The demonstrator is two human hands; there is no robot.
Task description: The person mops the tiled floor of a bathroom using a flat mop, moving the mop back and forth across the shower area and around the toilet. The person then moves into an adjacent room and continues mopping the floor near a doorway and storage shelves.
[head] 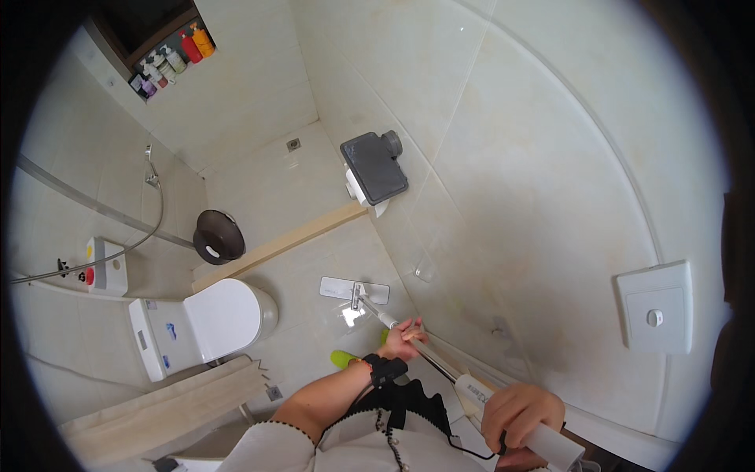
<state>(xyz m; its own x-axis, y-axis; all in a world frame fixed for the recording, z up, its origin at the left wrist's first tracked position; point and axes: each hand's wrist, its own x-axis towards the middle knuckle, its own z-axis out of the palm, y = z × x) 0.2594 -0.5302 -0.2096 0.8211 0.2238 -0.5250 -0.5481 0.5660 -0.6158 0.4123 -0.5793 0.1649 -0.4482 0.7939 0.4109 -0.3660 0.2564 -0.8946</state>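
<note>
A flat mop spans from the tiled floor up to my two hands. Its white rectangular mop head (336, 288) lies flat on the wet, shiny tiles. Midway along the mop pole (433, 357), my left hand (406, 340) grips the metal shaft with the palm turned up; a black device is strapped to that wrist. Higher up, my right hand (522, 416) is wrapped around the thick white handle sleeve (548, 445). Green slippers (343, 358) show on the floor below my left forearm.
Left stands a white toilet (227, 321), lid down. Behind it, a beige sill (301, 239) crosses the floor beside a dark basin (219, 237). A grey wall-mounted box (374, 168) juts from the right wall, and a wall switch (655, 310) is farther right. A floor drain (273, 393) lies near the beige curtain (171, 407).
</note>
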